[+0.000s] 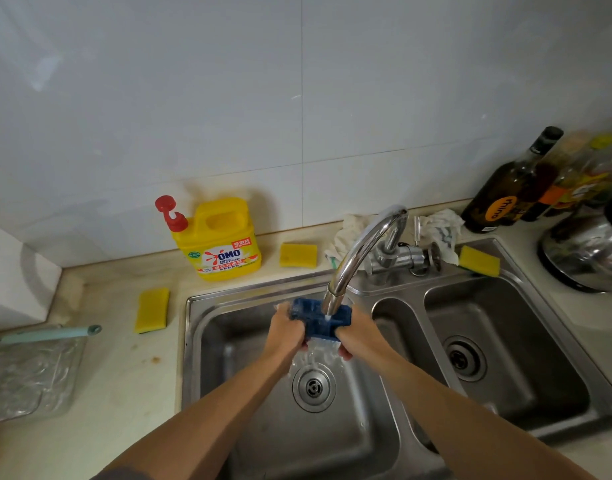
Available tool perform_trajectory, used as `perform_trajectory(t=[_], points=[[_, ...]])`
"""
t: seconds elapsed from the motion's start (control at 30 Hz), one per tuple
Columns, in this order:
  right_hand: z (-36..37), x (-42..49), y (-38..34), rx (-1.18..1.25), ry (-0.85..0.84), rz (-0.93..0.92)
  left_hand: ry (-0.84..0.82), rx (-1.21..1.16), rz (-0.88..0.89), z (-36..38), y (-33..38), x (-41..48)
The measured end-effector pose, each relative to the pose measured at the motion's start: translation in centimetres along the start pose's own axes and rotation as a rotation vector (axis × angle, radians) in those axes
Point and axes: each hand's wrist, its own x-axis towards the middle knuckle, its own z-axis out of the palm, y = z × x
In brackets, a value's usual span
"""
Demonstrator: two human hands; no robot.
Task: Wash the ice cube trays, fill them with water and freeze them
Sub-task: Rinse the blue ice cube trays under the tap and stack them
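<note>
Left hand [285, 329], right hand [360, 333] grip tray [313, 318]; faucet [361, 245] above; detergent [221, 244] behind

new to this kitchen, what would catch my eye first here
The left hand and right hand grip a blue tray under the running tap, over the left basin. A bright yellow bottle with a red pump stands behind that basin, to its left.

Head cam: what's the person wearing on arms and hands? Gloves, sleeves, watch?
No gloves on the left hand or right hand, and no rings, watch or bands show. Both forearms are bare. A dark grey sleeve edge just shows on the left arm at the frame's bottom.
</note>
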Motion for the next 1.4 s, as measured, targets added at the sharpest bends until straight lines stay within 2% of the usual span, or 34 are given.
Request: perform_trajectory(t=[0.07, 0.13, 0.23, 0.33, 0.43, 0.53, 0.67, 0.77, 0.9, 0.97, 1.07, 1.17, 1.23, 1.33, 1.4], points=[[0.3, 0.0, 0.1, 0.113, -0.034, 0.013, 0.056, -0.119, -0.046, -0.2, 0.1, 0.0], [0.4, 0.2, 0.1, 0.291, -0.027, 0.095, 0.036, -0.208, -0.092, -0.5, -0.1, -0.1], [0.0, 0.5, 0.2, 0.441, 0.024, 0.228, -0.047, -0.11, 0.001, -0.6, -0.3, -0.4], [-0.1, 0.4, 0.5, 0.331, 0.116, 0.239, -0.129, -0.032, 0.142, 0.2, 0.1, -0.9], [0.1, 0.4, 0.8, 0.245, 0.147, 0.185, -0.054, 0.063, 0.187, 1.1, 0.3, -1.0], [0.4, 0.3, 0.7, 0.118, 0.11, 0.153, 0.05, 0.109, 0.143, 1.3, 0.1, -0.5], [0.6, 0.1, 0.2, 0.067, 0.001, 0.14, 0.07, 0.007, -0.017, 1.2, 0.2, 0.2], [0.3, 0.1, -0.1, 0.061, -0.063, 0.118, 0.119, 0.026, 0.038, 0.4, 0.3, 0.3], [0.1, 0.1, -0.3, 0.242, -0.04, 0.146, -0.046, 0.165, 0.184, -0.6, 0.5, 0.0], [0.5, 0.1, -0.4, 0.132, -0.014, 0.089, -0.109, 0.205, 0.209, -0.4, 0.6, -0.4], [1.2, 0.1, -0.3, -0.047, 0.061, -0.021, -0.06, 0.222, 0.185, 0.4, 0.4, -1.0], [1.4, 0.2, 0.0, 0.036, 0.146, -0.009, -0.043, 0.184, -0.012, 1.1, 0.3, -1.0], [1.5, 0.1, 0.3, 0.084, 0.132, -0.014, -0.062, 0.159, -0.105, 1.2, 0.3, -1.0], [0.9, 0.5, 0.1, 0.296, 0.032, 0.076, -0.064, 0.168, -0.032, 0.9, 0.4, -0.7], [0.1, 0.7, -0.1, 0.443, 0.003, 0.157, -0.075, 0.256, 0.039, 0.4, 0.6, -0.6]])
